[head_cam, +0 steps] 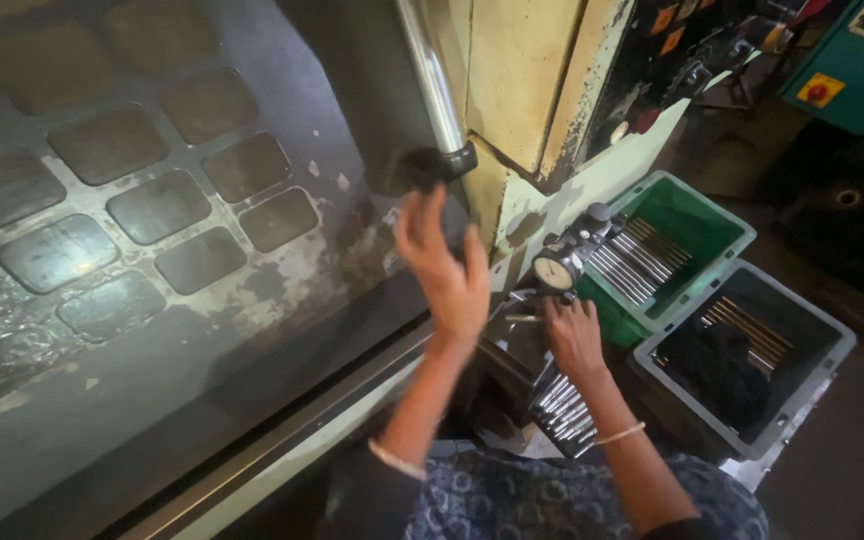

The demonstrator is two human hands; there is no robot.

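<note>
Machine workshop, worn machine door, dial gauge, bins of metal rods

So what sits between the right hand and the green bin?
In the head view, a dial gauge on its stand sits between the right hand and the green bin of metal rods.

you stand at a large dark machine door set with rows of rounded rectangular window panes, its paint worn pale toward the lower right. right of that door rises a cream machine column with chipped, blackened edges, and further right of it a teal cabinet stands on the dim, grimy floor.
</note>
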